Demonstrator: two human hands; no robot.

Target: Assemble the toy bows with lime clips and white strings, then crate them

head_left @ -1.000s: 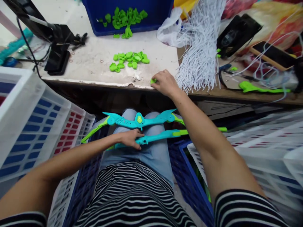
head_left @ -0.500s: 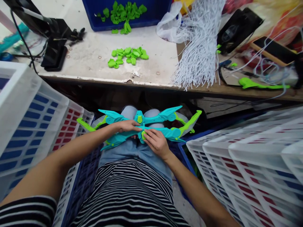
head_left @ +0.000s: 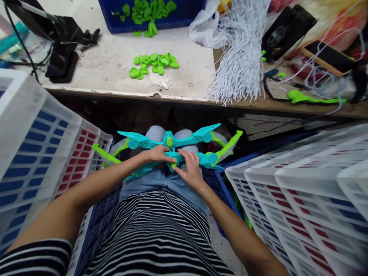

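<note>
Two turquoise plastic toy bows with lime-green tips lie across my lap, one behind the other. The far toy bow (head_left: 143, 141) has a green piece (head_left: 169, 141) at its centre. On the near toy bow (head_left: 205, 159), my left hand (head_left: 159, 154) grips the middle from the left, its thumb beside a green centre piece (head_left: 174, 165). My right hand (head_left: 191, 168) holds the same middle part from the right, with its thumb against that green piece and its fingers bent over the top. The underside of the grip is hidden.
Small green parts (head_left: 155, 63) lie on the worktable (head_left: 109, 82), with more in a blue bin (head_left: 184, 23). White strings (head_left: 238, 65) hang over the table edge. White crates flank me on the left (head_left: 34, 103) and right (head_left: 264, 172). A phone (head_left: 329, 57) lies at right.
My right hand's fingers have spread and shifted up the near bow's middle, while its thumb now presses the green centre piece. The left hand stays nearly in place.
</note>
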